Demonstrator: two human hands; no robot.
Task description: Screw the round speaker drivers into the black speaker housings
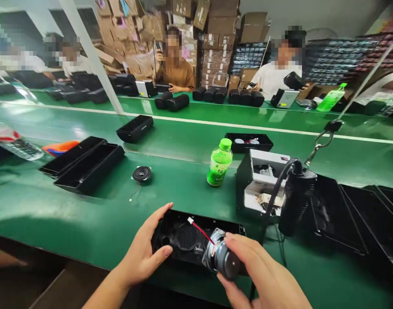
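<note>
A black speaker housing (183, 234) lies open on the green table in front of me, its round grille visible inside. My left hand (145, 253) grips the housing's left end, thumb on the near wall and fingers on the far edge. My right hand (264, 274) holds a round speaker driver (224, 257) with a red and white wire (199, 229), tilted over the right part of the housing.
A black hanging power screwdriver (296, 197) and a white box (264, 180) stand to the right. A green bottle (219, 162), a loose driver (141, 174) and empty black housings (87, 165) lie further back. Other people work across the conveyor belt (196, 133).
</note>
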